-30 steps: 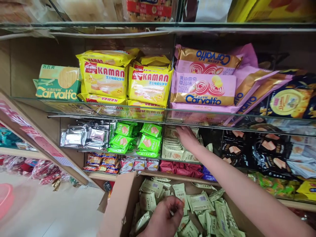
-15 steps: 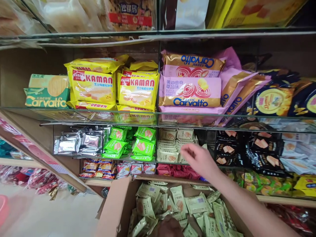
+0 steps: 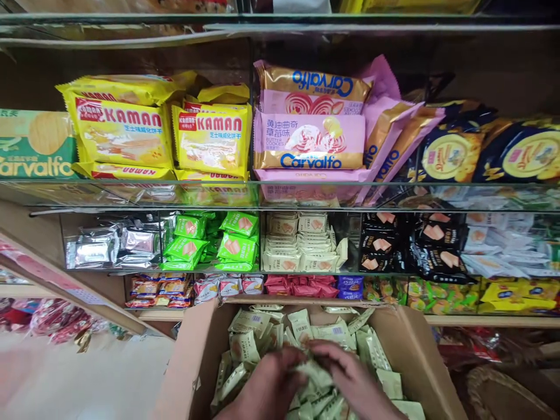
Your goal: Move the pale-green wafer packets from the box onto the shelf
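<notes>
Both hands are low in an open cardboard box (image 3: 199, 350) full of small pale green snack packets (image 3: 245, 347). My left hand (image 3: 271, 379) is closed, its fingers curled round a pale green snack packet (image 3: 317, 373) between the two hands. From the other side my right hand (image 3: 345, 370) bends its fingers over the same packet, the fingertips of both hands close together. Slight blur and the fingers hide part of what they grip. Stacks of matching packets (image 3: 301, 248) fill a shelf compartment just behind the box.
Green packets (image 3: 188, 248) and silver packets (image 3: 98, 248) lie left of the stacks, black packets (image 3: 433, 239) right. Above, a glass shelf edge (image 3: 219, 195) runs across below yellow wafer packs (image 3: 126, 131) and pink cookie packs (image 3: 310, 134). A woven basket (image 3: 494, 385) stands lower right.
My right hand has come down from the shelf stacks into the box and met my left hand at a packet. The view has shifted right and down.
</notes>
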A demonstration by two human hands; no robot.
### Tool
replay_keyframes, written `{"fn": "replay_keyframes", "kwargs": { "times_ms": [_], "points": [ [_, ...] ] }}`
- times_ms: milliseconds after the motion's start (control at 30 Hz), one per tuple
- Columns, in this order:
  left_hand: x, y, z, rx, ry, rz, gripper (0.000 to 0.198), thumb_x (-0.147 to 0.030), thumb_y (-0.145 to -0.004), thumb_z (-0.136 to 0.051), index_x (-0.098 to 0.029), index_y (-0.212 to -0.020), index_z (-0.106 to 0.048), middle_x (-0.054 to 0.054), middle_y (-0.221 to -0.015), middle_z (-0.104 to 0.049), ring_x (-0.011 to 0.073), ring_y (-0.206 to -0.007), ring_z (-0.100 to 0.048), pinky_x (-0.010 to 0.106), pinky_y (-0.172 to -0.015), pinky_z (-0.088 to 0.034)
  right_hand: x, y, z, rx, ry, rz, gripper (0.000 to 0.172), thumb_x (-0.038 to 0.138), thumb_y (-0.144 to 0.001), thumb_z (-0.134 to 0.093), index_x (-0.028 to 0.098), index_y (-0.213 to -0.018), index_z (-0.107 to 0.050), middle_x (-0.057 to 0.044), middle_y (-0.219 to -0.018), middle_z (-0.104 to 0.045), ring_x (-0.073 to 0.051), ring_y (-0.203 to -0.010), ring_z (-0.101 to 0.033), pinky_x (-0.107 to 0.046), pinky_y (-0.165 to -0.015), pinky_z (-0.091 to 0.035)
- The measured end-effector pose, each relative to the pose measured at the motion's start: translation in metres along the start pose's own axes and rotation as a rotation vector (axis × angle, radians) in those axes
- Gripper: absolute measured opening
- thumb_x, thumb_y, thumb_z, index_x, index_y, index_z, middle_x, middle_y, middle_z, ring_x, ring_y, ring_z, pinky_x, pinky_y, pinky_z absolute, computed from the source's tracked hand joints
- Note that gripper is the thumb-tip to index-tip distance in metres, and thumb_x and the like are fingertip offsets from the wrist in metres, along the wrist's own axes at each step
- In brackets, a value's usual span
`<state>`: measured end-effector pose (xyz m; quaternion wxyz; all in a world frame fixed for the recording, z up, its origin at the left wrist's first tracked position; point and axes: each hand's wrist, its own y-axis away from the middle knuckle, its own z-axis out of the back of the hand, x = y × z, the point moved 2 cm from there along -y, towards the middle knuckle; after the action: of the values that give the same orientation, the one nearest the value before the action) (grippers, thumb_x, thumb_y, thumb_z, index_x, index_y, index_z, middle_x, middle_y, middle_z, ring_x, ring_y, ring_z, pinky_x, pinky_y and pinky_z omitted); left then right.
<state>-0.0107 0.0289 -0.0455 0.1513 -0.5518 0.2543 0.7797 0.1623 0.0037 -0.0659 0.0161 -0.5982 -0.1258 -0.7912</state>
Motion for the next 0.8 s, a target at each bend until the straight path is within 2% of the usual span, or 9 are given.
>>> {"fn": "replay_keyframes", "kwargs": {
  "times_ms": [67,133,233,367,467,600,700,800],
  "points": [
    [-0.020,-0.005,0.004,-0.045,0.145,-0.013,0.022,-0.033,-0.070,-0.060,-0.016,-0.084,-0.062,0.004,-0.079,-0.065,0.0186,-0.075,-0.056,0.026,-0.068,-0.041,0.010,-0.001,0.006,-0.129,-0.235,-0.035,0.033,0.038,-0.082,-0.039,0.020,-0.101,-0.058,-0.007,-0.105,-0.059,-0.018,-0.080,-0.060,-0.033,-0.076,-0.045],
    [-0.036,-0.013,0.003,-0.015,0.319,-0.016,0.025,-0.034,-0.066,-0.065,-0.014,-0.080,-0.062,0.004,-0.075,-0.065,0.0165,-0.069,-0.055,0.025,-0.065,-0.041,0.019,-0.002,0.009,-0.195,-0.318,-0.013,0.033,0.045,-0.079,-0.046,0.020,-0.095,-0.059,-0.004,-0.087,-0.062,-0.014,-0.061,-0.056,-0.029,-0.062,-0.046],
    [-0.043,-0.021,-0.001,-0.038,0.555,0.028,0.029,-0.036,-0.062,-0.069,-0.013,-0.077,-0.064,0.003,-0.066,-0.064,0.0130,-0.060,-0.054,0.023,-0.060,-0.041,0.023,-0.004,0.006,-0.268,-0.320,0.053,0.024,0.042,-0.076,-0.054,0.018,-0.077,-0.059,0.001,-0.064,-0.056,-0.012,-0.057,-0.049,-0.023,-0.056,-0.040],
    [-0.036,-0.020,-0.005,-0.140,0.700,0.100,0.026,-0.038,-0.064,-0.068,-0.013,-0.070,-0.065,0.001,-0.057,-0.063,0.0096,-0.051,-0.052,0.020,-0.054,-0.040,0.020,-0.006,-0.004,-0.387,-0.384,0.072,0.026,0.040,-0.078,-0.051,0.018,-0.066,-0.055,0.003,-0.056,-0.049,-0.010,-0.054,-0.045,-0.021,-0.052,-0.035],
    [-0.031,-0.019,-0.005,-0.182,0.619,0.052,0.025,-0.035,-0.062,-0.069,-0.013,-0.072,-0.066,0.001,-0.062,-0.065,0.0098,-0.053,-0.053,0.021,-0.055,-0.041,0.021,-0.009,-0.009,-0.395,-0.450,0.081,0.021,0.039,-0.074,-0.056,0.018,-0.073,-0.058,0.003,-0.062,-0.054,-0.011,-0.059,-0.048,-0.021,-0.056,-0.037],
    [-0.029,-0.019,-0.002,-0.200,0.371,-0.077,0.023,-0.032,-0.063,-0.069,-0.014,-0.077,-0.067,0.004,-0.072,-0.068,0.0149,-0.064,-0.058,0.024,-0.061,-0.044,0.022,-0.014,-0.009,-0.382,-0.511,0.080,0.021,0.037,-0.068,-0.063,0.020,-0.080,-0.062,0.002,-0.074,-0.061,-0.013,-0.069,-0.053,-0.023,-0.065,-0.040],
    [-0.028,-0.017,-0.002,-0.196,0.199,-0.152,0.020,-0.028,-0.067,-0.066,-0.016,-0.082,-0.068,0.005,-0.079,-0.069,0.0186,-0.074,-0.060,0.027,-0.070,-0.046,0.020,-0.015,-0.009,-0.383,-0.599,0.037,0.018,0.035,-0.065,-0.066,0.019,-0.073,-0.063,0.001,-0.070,-0.062,-0.013,-0.067,-0.053,-0.023,-0.062,-0.040],
    [-0.025,-0.014,-0.004,-0.187,0.161,-0.168,0.022,-0.026,-0.069,-0.064,-0.018,-0.089,-0.068,0.005,-0.088,-0.069,0.0205,-0.082,-0.061,0.028,-0.076,-0.046,0.019,-0.014,-0.011,-0.331,-0.816,-0.094,0.020,0.037,-0.065,-0.067,0.017,-0.067,-0.063,0.001,-0.059,-0.061,-0.013,-0.055,-0.053,-0.024,-0.055,-0.040]
  ]
}}
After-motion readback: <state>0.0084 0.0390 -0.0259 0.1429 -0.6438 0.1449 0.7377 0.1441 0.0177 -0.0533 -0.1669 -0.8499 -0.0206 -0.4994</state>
